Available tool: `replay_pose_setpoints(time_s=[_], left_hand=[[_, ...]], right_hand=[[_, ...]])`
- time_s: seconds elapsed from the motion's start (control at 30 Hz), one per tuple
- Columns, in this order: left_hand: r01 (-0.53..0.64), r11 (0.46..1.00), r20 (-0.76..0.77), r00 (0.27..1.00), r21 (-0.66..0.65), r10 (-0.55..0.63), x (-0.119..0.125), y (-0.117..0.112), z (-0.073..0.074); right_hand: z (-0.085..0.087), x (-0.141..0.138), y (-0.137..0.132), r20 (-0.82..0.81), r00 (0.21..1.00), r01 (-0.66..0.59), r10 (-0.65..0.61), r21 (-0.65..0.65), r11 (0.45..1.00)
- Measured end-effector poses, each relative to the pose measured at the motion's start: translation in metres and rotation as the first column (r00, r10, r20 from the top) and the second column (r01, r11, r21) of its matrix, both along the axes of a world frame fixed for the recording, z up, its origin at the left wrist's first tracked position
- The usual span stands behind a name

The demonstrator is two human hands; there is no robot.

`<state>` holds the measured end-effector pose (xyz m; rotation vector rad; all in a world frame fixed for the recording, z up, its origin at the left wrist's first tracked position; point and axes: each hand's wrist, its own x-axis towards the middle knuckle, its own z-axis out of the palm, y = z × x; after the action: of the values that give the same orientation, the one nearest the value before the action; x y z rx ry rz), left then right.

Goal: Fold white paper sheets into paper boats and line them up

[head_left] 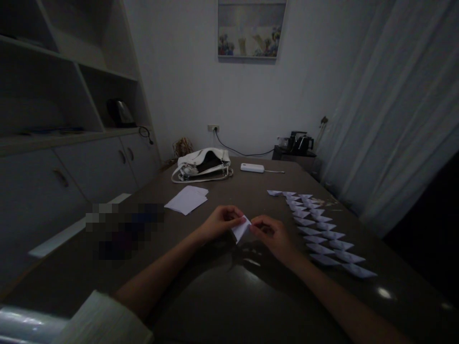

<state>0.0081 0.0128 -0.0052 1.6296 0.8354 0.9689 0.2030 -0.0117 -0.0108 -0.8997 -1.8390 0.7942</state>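
A small folded piece of white paper [241, 229] is held just above the dark table [251, 296], pinched from both sides. My left hand [218, 221] grips its left edge with closed fingers. My right hand [271, 234] pinches its right edge. To the right of my right hand lie several folded paper boats [324, 229] in two rows running away from me. A stack of flat white sheets [187, 198] lies beyond my left hand.
A white handbag [201, 165] and a white power bank [252, 167] with a cable sit at the table's far end. Cabinets and shelves line the left wall. Curtains hang on the right. A kettle set [299, 142] stands on a low stand in the corner.
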Motion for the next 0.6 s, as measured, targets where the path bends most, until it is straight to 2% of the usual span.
replay_pose_setpoints(time_s=[0.23, 0.6], left_hand=[[0.040, 0.998, -0.001, 0.999, -0.044, -0.040, 0.0047, -0.0062, 0.0021], [0.073, 0.995, -0.052, 0.996, -0.068, -0.076, 0.0072, -0.0083, 0.0000]], right_hand=[[-0.0027, -0.0006, 0.0023, -0.044, 0.994, 0.095, -0.097, -0.044, 0.994], [-0.0042, -0.0040, 0.0014, -0.133, 0.984, 0.113, -0.121, -0.066, 0.991]])
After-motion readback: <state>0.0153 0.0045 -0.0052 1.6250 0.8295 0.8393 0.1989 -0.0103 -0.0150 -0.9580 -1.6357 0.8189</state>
